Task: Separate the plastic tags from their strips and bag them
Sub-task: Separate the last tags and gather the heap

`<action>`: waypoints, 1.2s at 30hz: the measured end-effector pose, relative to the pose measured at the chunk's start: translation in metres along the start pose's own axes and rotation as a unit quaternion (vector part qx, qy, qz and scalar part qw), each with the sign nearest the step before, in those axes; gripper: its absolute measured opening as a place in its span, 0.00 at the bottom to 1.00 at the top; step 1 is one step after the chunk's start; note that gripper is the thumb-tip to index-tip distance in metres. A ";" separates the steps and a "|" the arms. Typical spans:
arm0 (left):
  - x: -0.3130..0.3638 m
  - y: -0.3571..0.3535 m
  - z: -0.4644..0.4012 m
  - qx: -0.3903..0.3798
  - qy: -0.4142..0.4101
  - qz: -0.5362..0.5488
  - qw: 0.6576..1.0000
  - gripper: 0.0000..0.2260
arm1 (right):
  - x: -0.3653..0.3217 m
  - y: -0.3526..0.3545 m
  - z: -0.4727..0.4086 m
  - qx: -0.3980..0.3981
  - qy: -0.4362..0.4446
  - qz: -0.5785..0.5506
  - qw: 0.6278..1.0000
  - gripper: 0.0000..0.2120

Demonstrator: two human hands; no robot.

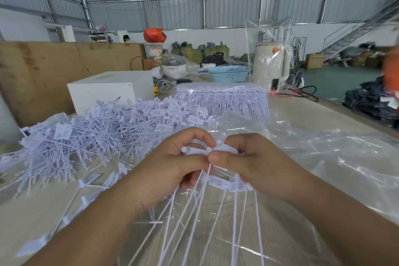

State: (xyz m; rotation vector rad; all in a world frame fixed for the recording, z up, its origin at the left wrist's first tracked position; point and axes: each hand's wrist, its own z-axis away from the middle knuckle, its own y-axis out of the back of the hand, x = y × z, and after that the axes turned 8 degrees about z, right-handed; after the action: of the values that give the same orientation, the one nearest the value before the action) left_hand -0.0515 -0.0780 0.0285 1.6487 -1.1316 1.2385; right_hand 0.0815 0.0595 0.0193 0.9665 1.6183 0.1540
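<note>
Both hands — left hand (172, 162), right hand (248, 164) — pinch the strip (228, 183), frame centre; twist tags off close to the joint.

— What do we have in the foreground?

— We see a strip of white plastic tags (224, 179) held up near the centre, flat label heads joined side by side, thin stems fanning down toward us.

— And behind it?

— We count a loose heap of separated tags (103, 134) spread across the left of the table, lying at all angles. Farther back, right of centre, a neat stack of unseparated strips (222, 99) sits with stems hanging. A clear plastic bag (323, 153) lies crumpled on the right.
</note>
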 end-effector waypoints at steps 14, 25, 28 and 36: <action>-0.003 -0.003 0.000 -0.037 0.014 -0.010 0.999 0.16 | 0.001 0.005 0.003 -0.063 0.045 -0.026 0.997 0.14; -0.002 -0.002 -0.003 -0.027 0.036 0.040 0.998 0.16 | 0.000 0.012 0.002 -0.101 0.054 -0.099 0.988 0.10; -0.004 -0.002 -0.003 -0.035 0.040 0.022 0.998 0.16 | 0.000 0.011 0.002 -0.104 0.067 -0.107 0.987 0.12; -0.006 -0.008 0.000 -0.055 0.005 -0.031 0.998 0.24 | 0.001 0.000 0.002 -0.026 0.058 -0.045 0.997 0.08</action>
State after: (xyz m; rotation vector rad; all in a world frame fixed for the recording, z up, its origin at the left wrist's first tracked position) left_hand -0.0447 -0.0745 0.0217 1.5815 -1.1142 1.1253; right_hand 0.0833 0.0597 0.0181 0.8569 1.7525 0.1927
